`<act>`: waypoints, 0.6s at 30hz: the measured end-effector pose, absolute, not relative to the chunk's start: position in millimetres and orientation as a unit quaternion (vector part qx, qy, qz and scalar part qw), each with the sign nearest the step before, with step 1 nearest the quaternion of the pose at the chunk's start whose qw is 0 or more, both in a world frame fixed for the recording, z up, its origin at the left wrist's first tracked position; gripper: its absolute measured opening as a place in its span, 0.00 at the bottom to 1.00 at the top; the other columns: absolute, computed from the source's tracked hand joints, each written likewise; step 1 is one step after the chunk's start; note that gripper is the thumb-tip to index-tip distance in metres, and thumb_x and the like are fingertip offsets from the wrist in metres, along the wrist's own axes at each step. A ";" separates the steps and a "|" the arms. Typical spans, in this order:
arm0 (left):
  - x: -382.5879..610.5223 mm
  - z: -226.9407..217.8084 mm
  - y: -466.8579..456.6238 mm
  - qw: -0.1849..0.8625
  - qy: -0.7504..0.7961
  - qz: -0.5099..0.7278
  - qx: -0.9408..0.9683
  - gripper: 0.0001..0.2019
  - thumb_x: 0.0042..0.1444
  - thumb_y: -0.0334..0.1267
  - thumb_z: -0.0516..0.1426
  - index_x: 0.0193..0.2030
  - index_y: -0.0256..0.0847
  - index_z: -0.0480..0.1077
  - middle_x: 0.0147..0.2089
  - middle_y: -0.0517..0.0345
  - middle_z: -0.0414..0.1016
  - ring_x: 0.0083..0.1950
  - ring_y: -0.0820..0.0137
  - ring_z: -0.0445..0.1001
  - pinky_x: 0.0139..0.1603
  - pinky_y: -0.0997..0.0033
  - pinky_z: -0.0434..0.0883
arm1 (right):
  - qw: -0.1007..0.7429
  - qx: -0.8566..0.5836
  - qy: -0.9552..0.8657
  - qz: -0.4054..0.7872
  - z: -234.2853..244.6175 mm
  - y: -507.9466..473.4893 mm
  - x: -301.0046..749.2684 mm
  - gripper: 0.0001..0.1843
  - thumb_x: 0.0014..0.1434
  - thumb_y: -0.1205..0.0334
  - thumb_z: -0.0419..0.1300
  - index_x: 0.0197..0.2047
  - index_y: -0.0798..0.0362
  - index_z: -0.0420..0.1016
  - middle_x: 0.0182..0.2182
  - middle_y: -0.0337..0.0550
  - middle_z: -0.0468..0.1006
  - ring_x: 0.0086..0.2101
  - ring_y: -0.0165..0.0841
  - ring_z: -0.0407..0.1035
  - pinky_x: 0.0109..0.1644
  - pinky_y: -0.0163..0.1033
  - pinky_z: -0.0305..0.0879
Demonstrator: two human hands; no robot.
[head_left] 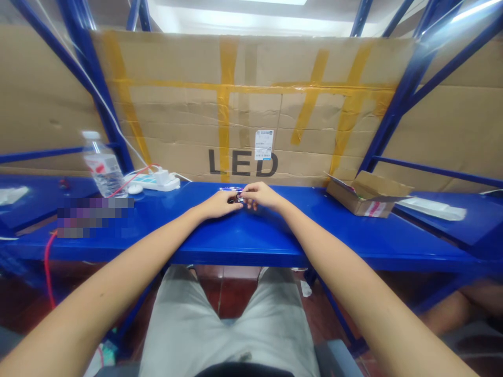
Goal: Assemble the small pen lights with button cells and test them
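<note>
Both arms reach forward over the blue metal bench [243,238]. My left hand [220,204] and my right hand [261,195] meet at the bench's middle, fingers pinched together around a small dark part [234,198] held between them. The part is too small to name. A thin shiny strip [230,188] lies on the bench just behind the hands.
A water bottle [102,166] stands at the left, beside a white power strip [159,179] with red and white cables. An open cardboard box [365,195] sits at the right, a white packet [432,208] beyond it. Taped cardboard marked LED [243,162] backs the bench.
</note>
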State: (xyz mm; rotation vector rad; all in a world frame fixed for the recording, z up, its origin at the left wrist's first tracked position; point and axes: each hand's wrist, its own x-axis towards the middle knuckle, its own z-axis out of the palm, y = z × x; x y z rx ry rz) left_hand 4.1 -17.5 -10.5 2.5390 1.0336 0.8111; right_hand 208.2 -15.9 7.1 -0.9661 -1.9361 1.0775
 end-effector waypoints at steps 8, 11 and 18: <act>3.8 -8.1 -18.1 0.158 0.329 0.290 0.885 0.17 0.62 0.50 0.56 0.43 0.38 0.79 0.41 0.53 0.82 0.42 0.63 0.76 0.46 0.66 0.68 | 0.359 -0.368 -0.729 0.452 5.6 -16.6 206.8 0.04 0.58 0.73 0.62 0.37 0.57 0.72 0.22 0.40 0.79 0.20 0.29 0.73 0.18 0.29 0.66; 4.8 -8.2 -16.9 0.170 0.329 0.300 0.879 0.17 0.61 0.50 0.57 0.40 0.37 0.78 0.40 0.54 0.81 0.41 0.64 0.75 0.44 0.67 0.68 | 0.366 -0.355 -0.727 0.461 4.9 -15.6 206.4 0.08 0.58 0.73 0.63 0.40 0.56 0.70 0.21 0.38 0.78 0.19 0.30 0.73 0.18 0.30 0.66; 4.5 -7.6 -13.7 0.129 0.416 0.333 0.837 0.14 0.61 0.42 0.52 0.30 0.38 0.73 0.30 0.57 0.76 0.34 0.67 0.71 0.38 0.68 0.64 | 0.374 -0.364 -0.737 0.428 4.9 -13.9 207.1 0.08 0.58 0.68 0.67 0.40 0.57 0.73 0.21 0.37 0.77 0.19 0.28 0.72 0.19 0.29 0.67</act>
